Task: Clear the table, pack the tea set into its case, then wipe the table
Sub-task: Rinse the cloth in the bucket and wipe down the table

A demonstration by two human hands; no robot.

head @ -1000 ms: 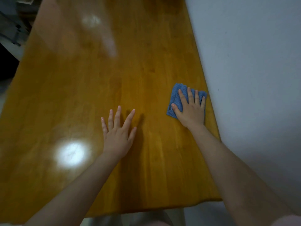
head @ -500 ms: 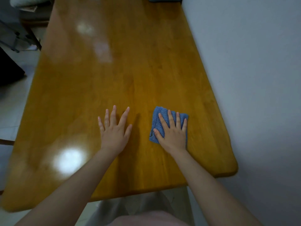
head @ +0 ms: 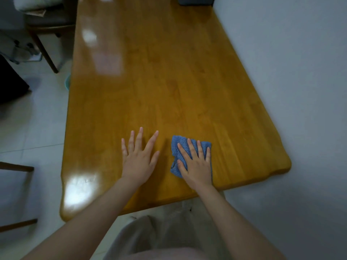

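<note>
Item: blue cloth [head: 181,146], folded, near the tabletop [head: 169,81] front edge, flat under my right grip [head: 195,166], fingers straight, pressing. My left grip [head: 139,160]: spread, empty, resting beside it. Risk: uneven pressure may let the cloth bunch and skip patches.

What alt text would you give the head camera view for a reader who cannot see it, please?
A person's right hand presses a blue cloth flat on a wooden table near its front edge, while the left hand rests flat beside it. A dark object sits at the table's far end.
</note>
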